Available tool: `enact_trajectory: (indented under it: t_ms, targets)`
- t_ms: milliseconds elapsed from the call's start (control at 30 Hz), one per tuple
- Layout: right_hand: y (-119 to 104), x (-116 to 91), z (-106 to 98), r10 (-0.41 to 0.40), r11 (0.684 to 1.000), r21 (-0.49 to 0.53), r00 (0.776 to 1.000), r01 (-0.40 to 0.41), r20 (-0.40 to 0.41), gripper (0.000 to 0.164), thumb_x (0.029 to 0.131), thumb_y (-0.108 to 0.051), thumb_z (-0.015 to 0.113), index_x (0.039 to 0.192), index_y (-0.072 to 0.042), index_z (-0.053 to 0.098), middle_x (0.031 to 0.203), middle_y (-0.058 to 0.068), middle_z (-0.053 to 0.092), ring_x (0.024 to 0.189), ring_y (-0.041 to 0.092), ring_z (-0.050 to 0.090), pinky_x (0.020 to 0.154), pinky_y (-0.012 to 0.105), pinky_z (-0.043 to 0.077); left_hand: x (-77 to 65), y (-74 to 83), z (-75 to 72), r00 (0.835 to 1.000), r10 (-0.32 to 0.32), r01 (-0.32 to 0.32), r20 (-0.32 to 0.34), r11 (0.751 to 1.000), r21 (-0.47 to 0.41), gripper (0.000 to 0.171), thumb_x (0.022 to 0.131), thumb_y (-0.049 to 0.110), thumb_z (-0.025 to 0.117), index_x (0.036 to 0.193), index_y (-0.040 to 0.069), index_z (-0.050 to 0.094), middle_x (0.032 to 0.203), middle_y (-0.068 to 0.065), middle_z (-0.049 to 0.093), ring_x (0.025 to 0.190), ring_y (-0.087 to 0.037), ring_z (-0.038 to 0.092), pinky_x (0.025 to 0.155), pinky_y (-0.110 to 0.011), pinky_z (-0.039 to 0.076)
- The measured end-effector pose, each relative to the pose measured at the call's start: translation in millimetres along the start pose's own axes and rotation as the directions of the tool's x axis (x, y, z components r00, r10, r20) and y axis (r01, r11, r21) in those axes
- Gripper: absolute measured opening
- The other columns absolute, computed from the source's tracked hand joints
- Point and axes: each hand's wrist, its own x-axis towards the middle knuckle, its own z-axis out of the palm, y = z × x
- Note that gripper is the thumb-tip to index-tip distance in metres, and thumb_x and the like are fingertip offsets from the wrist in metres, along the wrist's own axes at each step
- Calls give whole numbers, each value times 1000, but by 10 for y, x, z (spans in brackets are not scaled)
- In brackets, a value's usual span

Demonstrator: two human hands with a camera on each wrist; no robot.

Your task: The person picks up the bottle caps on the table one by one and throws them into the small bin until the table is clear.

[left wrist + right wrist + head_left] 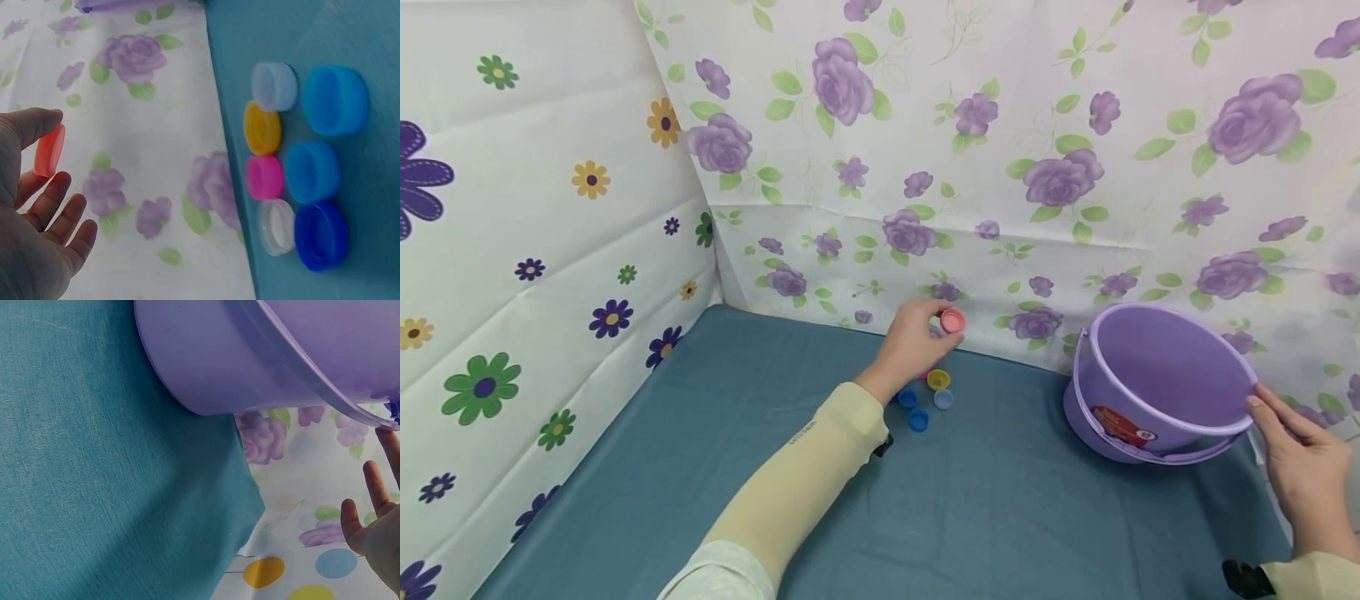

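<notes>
Between thumb and fingertips my left hand point(913, 346) pinches a coral-red bottle cap point(952, 322), held up above the back of the table. Below it several more caps lie close together on the cloth. In the left wrist view they include a yellow cap point(262, 128), a pink cap point(264, 177), a pale blue cap point(274, 86), a clear cap point(276, 226) and a dark blue cap point(320, 236). My right hand point(1303, 475) grips the rim of a purple bucket point(1082, 404) at its right side. The bucket's visible inside holds nothing, though its bottom is hidden.
A blue-green cloth point(1000, 500) covers the table. A flowered sheet point(970, 167) rises along the back edge, and another printed sheet point(550, 317) stands at the left. The bucket's handle point(306, 365) hangs down along its front.
</notes>
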Motion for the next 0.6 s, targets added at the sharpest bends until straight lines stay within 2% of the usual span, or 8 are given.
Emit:
enact_trajectory:
  t_ms: [100,333,433,600]
  targets:
    - [9,2,-4,3,1000,-1,1000,-3,1,40,84,-43,64,123,-39,58,133,-23,50,125,-9,40,110,15,27,25,91,20,1000,9,-10,15,1000,21,44,82,38,70,121,22,60,115,6,59,110,-14,53,90,-31,49]
    - [23,8,-13,-20,1000,13,1000,20,1,39,85,-40,64,123,-36,59,132,-22,52,125,-8,42,104,8,29,100,270,79,998,61,-62,22,998,29,43,82,41,68,121,23,60,113,8,60,107,-10,53,90,-30,48]
    - [16,12,-8,-13,1000,7,1000,13,-3,39,84,-42,65,123,-38,58,132,-22,51,125,-8,42,105,9,29,141,344,115,996,83,-83,22,996,12,43,82,39,69,120,22,60,113,7,60,107,-12,55,90,-30,49]
    - [4,19,-5,-11,1000,15,1000,11,-1,40,84,-42,65,123,-37,59,131,-23,52,123,-9,43,99,4,31,196,479,192,993,119,-119,27,993,0,41,82,36,69,119,21,61,115,7,61,111,-12,54,93,-28,47]
